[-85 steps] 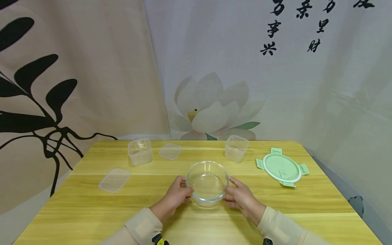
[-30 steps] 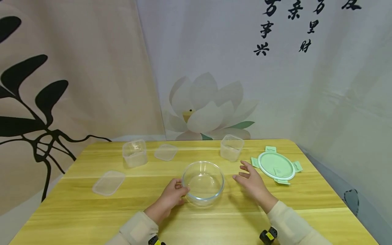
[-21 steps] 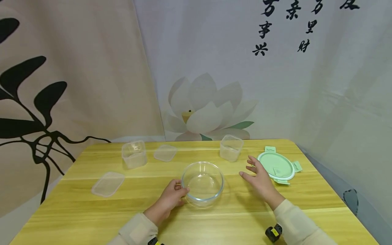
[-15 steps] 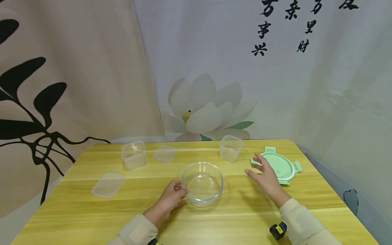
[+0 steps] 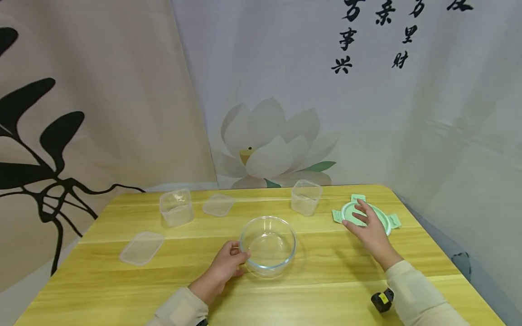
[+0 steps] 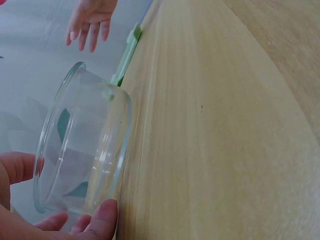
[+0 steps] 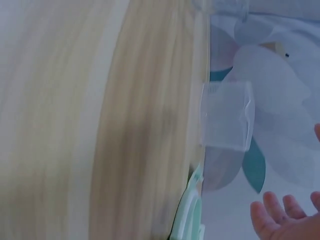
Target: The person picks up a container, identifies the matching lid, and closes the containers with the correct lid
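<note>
A round clear glass bowl (image 5: 268,242) stands upright near the middle of the wooden table. My left hand (image 5: 224,266) grips its left side, thumb at the rim; the left wrist view shows fingers low on the bowl's wall (image 6: 82,145). Over at the right lies a round green lid (image 5: 383,219) with flaps spread outward. My right hand (image 5: 372,234) hovers above that lid, fingers loosely spread, and covers part of it in the head view. The right wrist view shows this hand (image 7: 287,222) holding nothing, apart from the lid (image 7: 189,215).
Two clear square tubs stand near the back edge, one left (image 5: 176,208) and one right (image 5: 306,198). A translucent square lid (image 5: 219,205) lies between them, and another lid (image 5: 141,248) lies at the left. A printed cloth (image 5: 277,90) hangs behind the table (image 5: 310,299).
My right hand has let go of the bowl's right side and moved right, over the green lid. My left hand stays on the bowl. The head view has shifted slightly.
</note>
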`<state>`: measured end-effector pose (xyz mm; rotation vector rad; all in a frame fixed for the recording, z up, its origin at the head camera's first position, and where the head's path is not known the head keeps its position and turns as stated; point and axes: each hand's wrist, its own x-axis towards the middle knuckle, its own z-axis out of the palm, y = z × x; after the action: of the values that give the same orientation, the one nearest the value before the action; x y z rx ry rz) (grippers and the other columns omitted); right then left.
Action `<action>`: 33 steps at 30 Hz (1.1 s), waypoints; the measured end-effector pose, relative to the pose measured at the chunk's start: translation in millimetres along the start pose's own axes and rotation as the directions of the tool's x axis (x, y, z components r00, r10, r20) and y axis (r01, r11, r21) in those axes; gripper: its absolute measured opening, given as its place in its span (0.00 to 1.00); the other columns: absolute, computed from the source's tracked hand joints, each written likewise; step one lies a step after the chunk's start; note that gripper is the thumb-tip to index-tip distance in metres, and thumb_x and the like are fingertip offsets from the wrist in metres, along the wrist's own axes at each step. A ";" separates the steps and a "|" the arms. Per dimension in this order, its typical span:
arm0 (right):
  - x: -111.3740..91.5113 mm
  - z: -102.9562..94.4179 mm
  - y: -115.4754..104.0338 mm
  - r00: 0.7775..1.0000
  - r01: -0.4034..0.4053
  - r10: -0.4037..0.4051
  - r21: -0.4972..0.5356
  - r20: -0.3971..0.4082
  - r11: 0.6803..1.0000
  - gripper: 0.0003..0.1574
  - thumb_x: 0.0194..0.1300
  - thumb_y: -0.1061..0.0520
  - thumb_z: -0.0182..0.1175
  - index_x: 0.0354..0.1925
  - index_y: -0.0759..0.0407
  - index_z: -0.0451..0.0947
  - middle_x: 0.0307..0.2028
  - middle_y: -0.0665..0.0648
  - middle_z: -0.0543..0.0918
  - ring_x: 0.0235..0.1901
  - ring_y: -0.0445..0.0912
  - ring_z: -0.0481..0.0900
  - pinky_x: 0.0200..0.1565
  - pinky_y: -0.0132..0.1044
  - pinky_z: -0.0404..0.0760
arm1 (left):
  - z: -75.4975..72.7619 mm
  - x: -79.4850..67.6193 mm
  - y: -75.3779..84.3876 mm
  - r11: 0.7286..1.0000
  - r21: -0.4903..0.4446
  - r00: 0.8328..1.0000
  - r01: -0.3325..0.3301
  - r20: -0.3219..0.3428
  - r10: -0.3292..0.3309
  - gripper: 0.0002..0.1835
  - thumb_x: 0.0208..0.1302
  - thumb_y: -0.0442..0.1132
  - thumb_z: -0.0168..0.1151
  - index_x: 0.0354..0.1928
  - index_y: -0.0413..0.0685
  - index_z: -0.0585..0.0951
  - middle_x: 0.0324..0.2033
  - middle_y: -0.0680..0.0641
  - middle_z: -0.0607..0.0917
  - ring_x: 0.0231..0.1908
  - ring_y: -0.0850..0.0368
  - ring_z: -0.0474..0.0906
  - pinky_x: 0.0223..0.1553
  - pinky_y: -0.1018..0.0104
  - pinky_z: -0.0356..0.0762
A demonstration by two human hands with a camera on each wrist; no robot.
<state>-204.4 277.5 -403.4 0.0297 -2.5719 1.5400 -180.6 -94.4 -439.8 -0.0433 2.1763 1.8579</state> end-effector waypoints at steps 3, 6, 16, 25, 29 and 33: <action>1.4 -6.7 5.3 1.000 -0.005 0.005 -0.008 -0.010 1.000 0.56 0.67 0.51 0.61 0.76 0.60 0.36 0.71 0.71 0.52 0.67 0.67 0.57 0.60 0.62 0.67 | -0.1 -0.7 0.3 1.000 0.000 1.000 -0.002 0.000 0.002 0.32 0.67 0.40 0.58 0.65 0.28 0.58 0.57 0.29 0.66 0.49 0.43 0.73 0.44 0.50 0.80; 2.9 -13.2 10.5 1.000 -0.017 0.016 -0.027 -0.025 1.000 0.57 0.67 0.49 0.62 0.76 0.59 0.35 0.71 0.72 0.52 0.67 0.67 0.57 0.60 0.63 0.66 | 0.4 -0.3 0.5 1.000 -0.002 1.000 -0.005 0.002 0.005 0.31 0.67 0.40 0.58 0.64 0.29 0.60 0.55 0.31 0.68 0.48 0.44 0.73 0.44 0.50 0.80; 8.6 -28.2 30.3 0.996 -0.065 0.061 -0.063 -0.059 0.996 0.60 0.66 0.46 0.62 0.76 0.60 0.33 0.71 0.72 0.49 0.68 0.68 0.55 0.61 0.63 0.64 | 0.2 0.7 0.0 1.000 -0.015 1.000 0.004 -0.014 -0.004 0.30 0.67 0.39 0.58 0.64 0.29 0.61 0.54 0.32 0.70 0.47 0.45 0.74 0.42 0.52 0.80; 13.9 -43.1 42.3 0.995 -0.070 0.060 -0.129 -0.084 0.989 0.61 0.65 0.47 0.63 0.75 0.63 0.33 0.70 0.76 0.50 0.66 0.71 0.56 0.60 0.64 0.65 | 0.6 1.6 -2.7 0.999 -0.041 1.000 0.010 -0.018 -0.011 0.28 0.67 0.38 0.58 0.62 0.30 0.63 0.52 0.35 0.72 0.45 0.47 0.74 0.40 0.53 0.80; 16.3 -49.7 46.7 0.994 -0.076 0.063 -0.148 -0.089 0.986 0.61 0.66 0.47 0.62 0.75 0.65 0.32 0.70 0.77 0.49 0.66 0.73 0.55 0.60 0.66 0.63 | 0.2 0.7 -1.7 0.999 -0.047 1.000 0.009 -0.008 -0.009 0.28 0.67 0.38 0.58 0.62 0.30 0.62 0.52 0.34 0.72 0.45 0.47 0.74 0.41 0.53 0.80; 18.9 -55.5 53.6 0.993 -0.090 0.076 -0.165 -0.089 0.982 0.61 0.66 0.46 0.61 0.75 0.64 0.31 0.70 0.78 0.47 0.66 0.73 0.53 0.60 0.69 0.60 | -0.9 -0.1 -1.0 0.999 -0.042 1.000 0.013 0.011 -0.013 0.30 0.67 0.39 0.58 0.63 0.29 0.60 0.52 0.33 0.70 0.47 0.45 0.74 0.43 0.52 0.80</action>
<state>-221.6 352.8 -422.1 -0.1579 -2.6584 1.3137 -180.5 -95.4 -440.6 -0.0555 2.1251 1.8923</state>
